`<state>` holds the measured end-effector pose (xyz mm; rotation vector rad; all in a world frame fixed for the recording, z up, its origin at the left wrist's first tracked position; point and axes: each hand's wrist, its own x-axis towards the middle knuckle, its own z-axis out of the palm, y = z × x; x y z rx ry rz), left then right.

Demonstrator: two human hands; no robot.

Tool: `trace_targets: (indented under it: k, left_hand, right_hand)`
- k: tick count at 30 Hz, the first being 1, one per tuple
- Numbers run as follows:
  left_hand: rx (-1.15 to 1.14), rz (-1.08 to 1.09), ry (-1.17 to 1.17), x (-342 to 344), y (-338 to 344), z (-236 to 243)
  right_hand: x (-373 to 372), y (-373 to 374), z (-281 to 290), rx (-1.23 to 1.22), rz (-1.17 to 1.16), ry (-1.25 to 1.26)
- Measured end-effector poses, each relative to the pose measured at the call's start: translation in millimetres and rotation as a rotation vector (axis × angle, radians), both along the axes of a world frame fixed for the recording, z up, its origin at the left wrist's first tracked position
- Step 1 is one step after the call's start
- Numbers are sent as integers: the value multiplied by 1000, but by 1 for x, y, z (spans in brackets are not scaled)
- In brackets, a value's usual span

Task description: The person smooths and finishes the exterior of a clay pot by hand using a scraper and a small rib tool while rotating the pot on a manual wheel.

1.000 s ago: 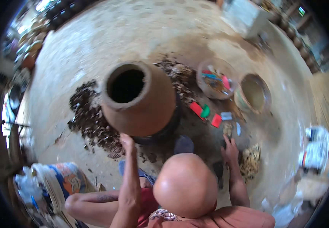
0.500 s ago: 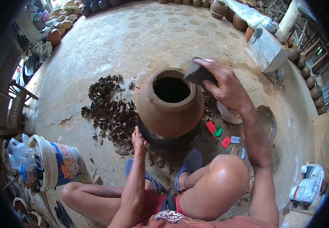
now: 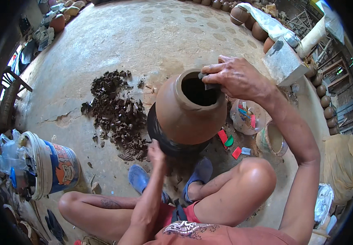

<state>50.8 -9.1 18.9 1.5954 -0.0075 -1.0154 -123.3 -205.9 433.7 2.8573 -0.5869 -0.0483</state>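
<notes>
A large brown clay pot (image 3: pixel 184 122) with a wide round mouth stands on a dark round base (image 3: pixel 160 136) in front of me. My right hand (image 3: pixel 235 77) is over the far right of its mouth, fingers closed on a dark, damp-looking cloth (image 3: pixel 211 86) folded over the rim. Part of the cloth is hidden by my fingers. Down at the near left, my left hand (image 3: pixel 156 153) is beside the lower edge of the base, fingers loosely stretched and holding nothing. Whether it touches the base is hard to tell. The pot's inside is dark.
Dark clay scraps (image 3: pixel 113 110) are heaped left of the pot. To its right are a clear bowl of small tools (image 3: pixel 247 118), a water-filled tub (image 3: pixel 273 139) and red and green scrapers (image 3: pixel 225 138). A white bucket (image 3: pixel 56 165) stands at left, a concrete block (image 3: pixel 284 61) far right.
My right hand has brought the cloth from above the right of the pot down onto its rim. My left hand remains low by the base. The view has shifted a little.
</notes>
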Motion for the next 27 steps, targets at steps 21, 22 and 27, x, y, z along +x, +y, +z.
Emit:
trace_targets:
  k: [21,22,27]
  left_hand:
    - [115,-296,374,-65,23,33]
    - [18,-226,354,-31,6,32]
    - [125,-194,80,-53,13,18]
  right_hand:
    - [13,15,20,112,-234,389]
    - [16,17,25,121,-256,417]
    - [27,14,21,140,-243,427]
